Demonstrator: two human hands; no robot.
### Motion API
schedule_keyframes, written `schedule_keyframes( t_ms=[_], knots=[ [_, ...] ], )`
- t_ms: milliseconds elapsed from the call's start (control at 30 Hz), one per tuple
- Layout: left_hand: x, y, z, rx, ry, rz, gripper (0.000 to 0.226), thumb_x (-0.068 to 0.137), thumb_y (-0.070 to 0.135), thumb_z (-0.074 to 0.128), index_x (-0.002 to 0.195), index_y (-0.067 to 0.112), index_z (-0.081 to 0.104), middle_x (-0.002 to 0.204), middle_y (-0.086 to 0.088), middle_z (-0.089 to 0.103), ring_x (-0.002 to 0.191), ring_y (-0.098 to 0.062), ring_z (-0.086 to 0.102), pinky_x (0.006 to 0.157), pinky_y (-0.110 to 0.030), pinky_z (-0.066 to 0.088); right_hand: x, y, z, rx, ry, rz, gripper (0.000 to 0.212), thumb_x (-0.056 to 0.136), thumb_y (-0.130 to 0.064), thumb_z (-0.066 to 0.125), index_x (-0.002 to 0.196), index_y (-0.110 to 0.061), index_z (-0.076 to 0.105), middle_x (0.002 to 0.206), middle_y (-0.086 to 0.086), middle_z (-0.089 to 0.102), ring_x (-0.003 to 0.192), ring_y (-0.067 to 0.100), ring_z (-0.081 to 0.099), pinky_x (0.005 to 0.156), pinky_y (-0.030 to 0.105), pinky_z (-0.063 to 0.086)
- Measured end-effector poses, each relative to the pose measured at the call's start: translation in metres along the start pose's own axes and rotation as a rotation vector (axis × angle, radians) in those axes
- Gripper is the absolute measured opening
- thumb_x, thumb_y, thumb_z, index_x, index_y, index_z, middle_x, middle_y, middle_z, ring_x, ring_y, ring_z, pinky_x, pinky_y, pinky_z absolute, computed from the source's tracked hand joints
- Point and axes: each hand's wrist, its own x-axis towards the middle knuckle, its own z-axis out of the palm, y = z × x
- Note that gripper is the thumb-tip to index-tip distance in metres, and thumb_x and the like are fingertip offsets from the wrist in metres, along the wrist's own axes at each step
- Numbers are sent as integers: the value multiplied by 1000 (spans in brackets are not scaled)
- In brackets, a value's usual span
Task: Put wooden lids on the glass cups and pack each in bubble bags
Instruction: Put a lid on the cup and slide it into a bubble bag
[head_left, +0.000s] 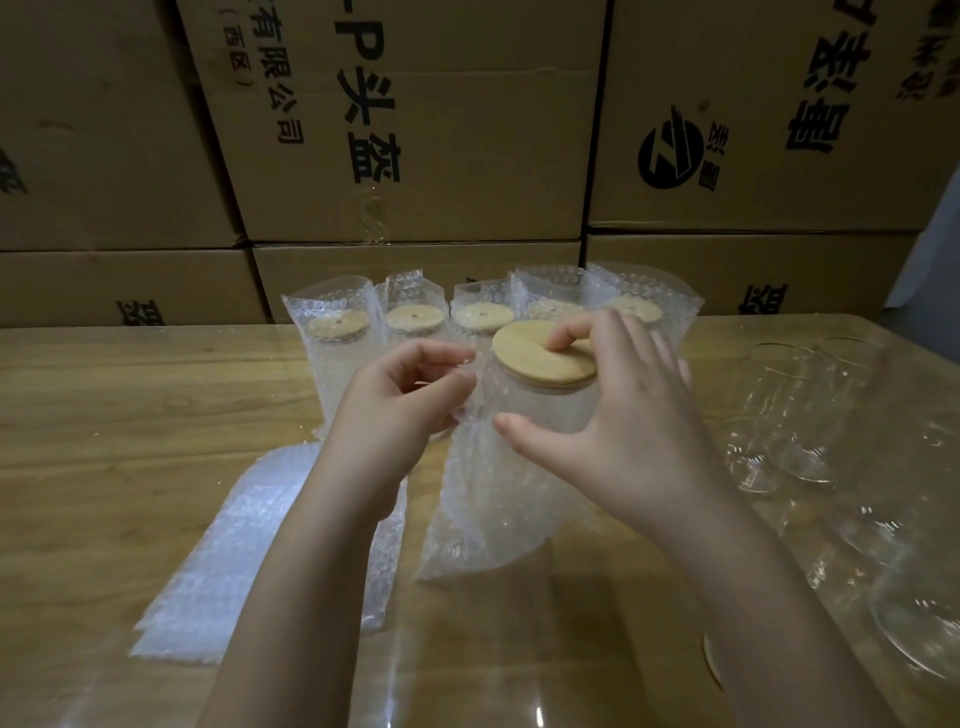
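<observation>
Glass cup (540, 410) in right hand (639, 431); carton (405, 119) reads 头盔.

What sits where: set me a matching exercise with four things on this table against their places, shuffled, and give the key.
Things:
1. wooden lid
2. bare glasses
3. flat bag stack
4. packed cups

Places:
A. lying flat at the near left of the table
B. standing in a row at the table's back
C. on the glass cup, which is partly inside the bubble bag held by the left hand and right hand
D. unbagged, on the table's right side

Pairs: 1-C, 2-D, 3-A, 4-B.
</observation>
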Motion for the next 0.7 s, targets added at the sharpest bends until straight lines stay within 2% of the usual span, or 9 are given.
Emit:
schedule_keyframes(
  t_ms=[167,300,500,567,633,700],
  knots=[
    [1,-2,-4,100,62,49,17,85,8,67,86,24,73,76,0,64,67,-9,60,69,-25,51,1,5,19,5,-80,18,49,62,-71,52,98,-44,32,105,-23,41,101,1,33,85,28,17],
    [1,-5,-6,180,115,71,19,85,10,68,83,29,72,77,3,65,72,-12,60,75,-34,53,2,8,32,-107,-134,19,51,60,-76,50,97,-46,33,108,-26,44,100,4,29,76,28,13],
    [4,-9,-9,301,95,126,19,86,13,68,84,32,69,73,18,67,66,2,60,61,-14,50,-1,11,49,-205,-183,9,51,66,-75,54,99,-45,31,111,-20,47,96,7,25,74,30,11],
    [4,-11,-8,376,98,151,19,86,13,67,86,32,67,75,20,66,66,4,58,58,-13,47,-1,13,51,-223,-212,5,51,68,-75,52,101,-43,31,113,-18,47,97,8,26,75,30,12],
    [2,-10,-8,520,84,223,18,88,14,66,92,30,64,88,16,63,69,2,57,63,-16,47,0,14,49,-183,-243,12,52,68,-77,47,106,-44,34,116,-20,46,102,9,30,77,30,13],
    [-1,-4,-10,797,5,396,20,89,11,63,102,26,63,109,12,54,74,-3,58,67,-27,50,2,15,44,-83,-269,30,60,66,-79,42,116,-46,37,123,-25,45,113,7,31,81,28,13]
  ],
)
